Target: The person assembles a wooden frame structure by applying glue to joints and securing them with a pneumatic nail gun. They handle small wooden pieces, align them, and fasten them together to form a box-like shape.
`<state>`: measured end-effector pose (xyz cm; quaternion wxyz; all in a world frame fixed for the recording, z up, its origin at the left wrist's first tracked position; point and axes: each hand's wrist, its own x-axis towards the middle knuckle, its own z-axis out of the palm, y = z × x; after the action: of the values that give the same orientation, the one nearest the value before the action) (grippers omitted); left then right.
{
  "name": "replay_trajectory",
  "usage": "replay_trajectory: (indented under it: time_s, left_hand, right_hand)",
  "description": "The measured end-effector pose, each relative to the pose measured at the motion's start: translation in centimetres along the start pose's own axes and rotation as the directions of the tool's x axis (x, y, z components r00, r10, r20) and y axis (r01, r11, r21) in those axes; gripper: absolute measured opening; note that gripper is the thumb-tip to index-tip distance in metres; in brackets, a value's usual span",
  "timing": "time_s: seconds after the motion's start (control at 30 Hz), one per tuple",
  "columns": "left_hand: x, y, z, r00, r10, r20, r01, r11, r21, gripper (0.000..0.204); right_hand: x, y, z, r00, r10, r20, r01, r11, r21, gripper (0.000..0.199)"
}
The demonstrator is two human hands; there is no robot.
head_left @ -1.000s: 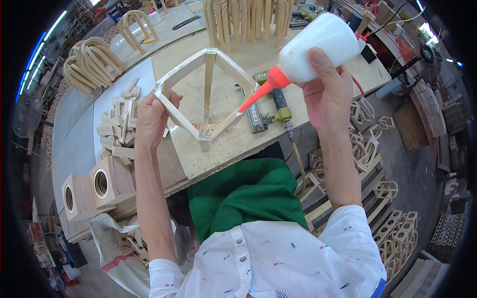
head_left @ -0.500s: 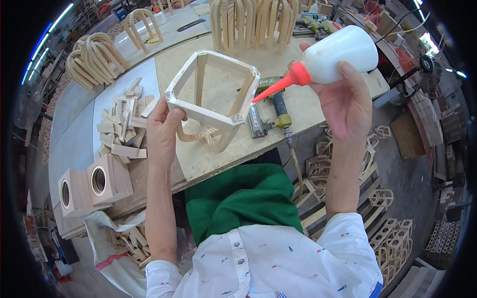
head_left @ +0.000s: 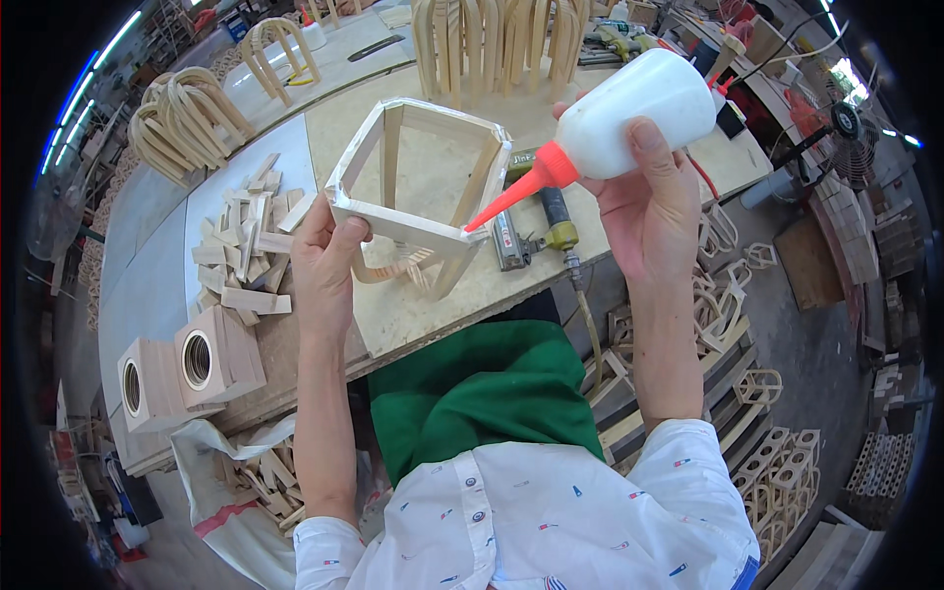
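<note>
wooden frame [head_left: 418,187], open box shape of pale slats, held tilted above the worktop [head_left: 413,315], its near corner toward the person. left hand [head_left: 324,265] grips the frame's near-left edge, fingers [head_left: 346,248] clenched around the slat, thumb on the outer face. right hand [head_left: 654,202] holds a white glue bottle [head_left: 639,113] tilted down to the left, fingers wrapped tight around its body; the bottle's orange nozzle [head_left: 516,192] has its tip touching the frame's near-right corner joint.

curved wooden piece [head_left: 393,270], on the worktop under the frame, partly hidden by it. pneumatic nailer [head_left: 526,231], lying just right of the frame, its hose running off the worktop's front edge. pile of short wooden offcuts [head_left: 246,241], left of the left hand. two wooden blocks with round holes [head_left: 182,369], at the near-left corner of the worktop. bundles of bent wooden arches [head_left: 187,118], far left, and a taller upright group [head_left: 492,44] behind the frame. green apron [head_left: 482,388] over a white patterned shirt [head_left: 531,521], at the lower edge. small wooden frames [head_left: 767,462], stacked on the floor to the right.
</note>
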<state>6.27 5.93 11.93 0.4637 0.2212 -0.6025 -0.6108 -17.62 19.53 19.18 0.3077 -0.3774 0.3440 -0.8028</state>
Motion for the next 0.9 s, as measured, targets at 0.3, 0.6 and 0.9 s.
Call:
replay_trajectory:
  time_s: [0.3, 0.6, 0.9]
  left_hand:
    - [0.0, 0.1, 0.3, 1.0, 0.013, 0.013, -0.014, 1.0, 0.002, 0.039]
    - [0.0, 0.1, 0.4, 0.999, 0.019, 0.027, -0.019, 1.0, 0.002, 0.038]
    - [0.1, 0.5, 0.8, 1.0, 0.009, 0.012, -0.009, 1.0, 0.002, 0.04]
  right_hand:
    - [-0.3, 0.4, 0.1, 0.999, -0.008, -0.037, 0.007, 1.0, -0.006, 0.055]
    - [0.0, -0.2, -0.9, 0.993, -0.035, -0.117, 0.041, 0.998, 0.053, 0.034]
    - [0.3, -1.1, -0.6, 0.974, -0.205, -0.096, 0.206, 0.979, -0.002, 0.049]
